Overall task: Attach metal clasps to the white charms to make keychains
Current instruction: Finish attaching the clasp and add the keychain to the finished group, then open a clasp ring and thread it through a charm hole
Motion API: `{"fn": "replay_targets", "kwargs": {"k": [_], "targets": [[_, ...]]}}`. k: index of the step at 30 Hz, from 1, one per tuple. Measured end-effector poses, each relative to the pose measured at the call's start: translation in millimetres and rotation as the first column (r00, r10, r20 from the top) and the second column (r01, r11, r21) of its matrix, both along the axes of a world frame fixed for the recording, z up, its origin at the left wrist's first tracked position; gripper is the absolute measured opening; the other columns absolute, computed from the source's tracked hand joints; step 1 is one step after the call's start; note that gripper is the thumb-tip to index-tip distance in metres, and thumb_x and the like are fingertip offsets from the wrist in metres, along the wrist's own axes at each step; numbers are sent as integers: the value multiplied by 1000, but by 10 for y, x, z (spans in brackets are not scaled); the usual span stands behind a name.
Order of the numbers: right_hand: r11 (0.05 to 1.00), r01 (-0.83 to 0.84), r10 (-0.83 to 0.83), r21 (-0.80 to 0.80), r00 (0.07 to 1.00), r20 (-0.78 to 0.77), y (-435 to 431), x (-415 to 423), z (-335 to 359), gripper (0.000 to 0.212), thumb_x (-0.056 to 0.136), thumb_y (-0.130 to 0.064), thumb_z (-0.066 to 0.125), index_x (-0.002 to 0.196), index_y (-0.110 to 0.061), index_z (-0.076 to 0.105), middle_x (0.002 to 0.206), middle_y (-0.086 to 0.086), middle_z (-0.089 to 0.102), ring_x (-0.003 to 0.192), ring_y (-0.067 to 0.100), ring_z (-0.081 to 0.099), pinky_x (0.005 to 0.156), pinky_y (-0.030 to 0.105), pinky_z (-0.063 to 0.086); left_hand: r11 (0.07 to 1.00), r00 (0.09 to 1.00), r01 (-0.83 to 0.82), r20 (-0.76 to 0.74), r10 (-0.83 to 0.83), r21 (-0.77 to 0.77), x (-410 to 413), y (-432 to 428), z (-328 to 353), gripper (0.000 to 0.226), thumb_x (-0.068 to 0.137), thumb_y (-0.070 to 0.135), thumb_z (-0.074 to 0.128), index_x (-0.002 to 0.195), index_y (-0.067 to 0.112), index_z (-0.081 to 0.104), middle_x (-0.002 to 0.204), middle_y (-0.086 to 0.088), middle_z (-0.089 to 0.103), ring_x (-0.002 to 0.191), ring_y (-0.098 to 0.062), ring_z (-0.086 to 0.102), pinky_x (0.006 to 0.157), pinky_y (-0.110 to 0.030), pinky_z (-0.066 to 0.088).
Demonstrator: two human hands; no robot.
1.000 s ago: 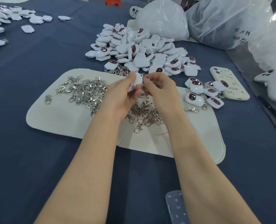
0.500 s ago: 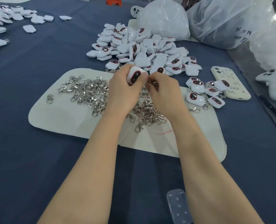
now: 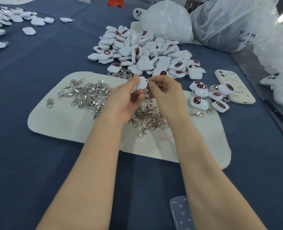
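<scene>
My left hand point(image 3: 126, 98) grips a white charm point(image 3: 141, 83) above the cream felt mat point(image 3: 63, 118), its plain white back facing me. My right hand point(image 3: 165, 95) pinches a small metal clasp point(image 3: 151, 81) right at the charm's edge; most of the clasp is hidden by my fingers. Loose silver clasps point(image 3: 89, 95) lie heaped on the mat to the left, and more clasps point(image 3: 147, 118) lie under my hands. A big pile of white charms point(image 3: 142, 52) sits behind the mat. Several charms with clasps point(image 3: 208, 97) lie at the right.
A phone in a cream case point(image 3: 235, 87) lies right of the mat. Large white plastic bags point(image 3: 167, 22) stand at the back and the right. More charms point(image 3: 13, 19) are scattered at the far left. A clear plastic piece point(image 3: 180, 211) lies near the bottom edge.
My left hand has turned the charm, so its dark red-rimmed face no longer shows and the white back faces me. Both hands stay together above the mat.
</scene>
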State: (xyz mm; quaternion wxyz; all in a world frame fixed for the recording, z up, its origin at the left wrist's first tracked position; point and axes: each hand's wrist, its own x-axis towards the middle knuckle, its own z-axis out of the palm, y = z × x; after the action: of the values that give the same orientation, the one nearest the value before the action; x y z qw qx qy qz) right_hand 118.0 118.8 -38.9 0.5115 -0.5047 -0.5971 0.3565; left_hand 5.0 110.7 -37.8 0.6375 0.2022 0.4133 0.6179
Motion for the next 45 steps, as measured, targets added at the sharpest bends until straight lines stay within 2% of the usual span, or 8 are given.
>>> {"fn": "replay_targets", "kwargs": {"k": [4,9,14,18,25,28,32,45], "targets": [[995,18,-45,94,957,288,25,60,-15,12,90,-13,59,96,-18,69,81,-16,62,72,-7,56,72,6,42,997,968,-64,-242,71,38,-7,20,-42,10,91,22,63,86,13,61,74,-2,59,46,-3,54,45,-15,45],[998,58,-63,25,883,466,57,134,-6,29,96,-15,48,122,-16,62,123,-1,62,110,9,55,88,11,33,979,779,-107,-597,191,174,27,4,-65,3,92,20,59,91,19,56,84,1,64,53,1,61,56,-18,52],[991,-119,128,-62,973,190,-10,65,103,32,94,-24,55,124,-14,57,108,0,68,99,11,63,94,30,47,964,685,-74,-690,234,254,40,-22,20,26,87,24,64,108,25,49,98,-4,66,80,-20,69,77,-35,56],[996,26,-16,-90,994,108,44,193,139,17,92,-21,58,108,-15,57,93,6,71,71,11,63,72,28,50,970,787,-35,-592,174,239,207,-15,103,27,96,27,51,120,15,53,110,-2,62,74,-10,68,69,-28,58],[732,678,-629,-61,708,321,182,777,83,31,94,-28,48,122,-15,49,110,0,61,114,25,50,87,31,34,996,875,-6,-481,47,86,650,168,122,21,97,19,48,116,12,51,109,-1,55,79,-10,60,74,-28,55],[707,706,-608,-27,628,486,228,712,57,49,93,-26,51,139,-17,37,146,6,36,133,30,28,104,41,25,999,953,-44,-300,46,12,667,280,154,18,96,13,47,112,10,53,91,2,55,80,-11,59,66,-22,52],[848,501,-518,174,711,477,386,412,62,31,92,-16,50,122,-17,57,129,5,54,117,25,48,96,34,36,984,983,-169,-88,164,-57,547,430,179,11,95,8,45,102,9,54,85,-1,55,75,-10,58,69,-23,54],[914,373,-176,-162,722,669,941,-35,-167,44,87,-25,64,123,-6,46,134,16,40,112,30,51,81,33,41,961,953,-275,-133,271,-15,367,546,146,15,93,6,42,104,9,52,84,0,52,83,-13,57,72,-23,51]]}}
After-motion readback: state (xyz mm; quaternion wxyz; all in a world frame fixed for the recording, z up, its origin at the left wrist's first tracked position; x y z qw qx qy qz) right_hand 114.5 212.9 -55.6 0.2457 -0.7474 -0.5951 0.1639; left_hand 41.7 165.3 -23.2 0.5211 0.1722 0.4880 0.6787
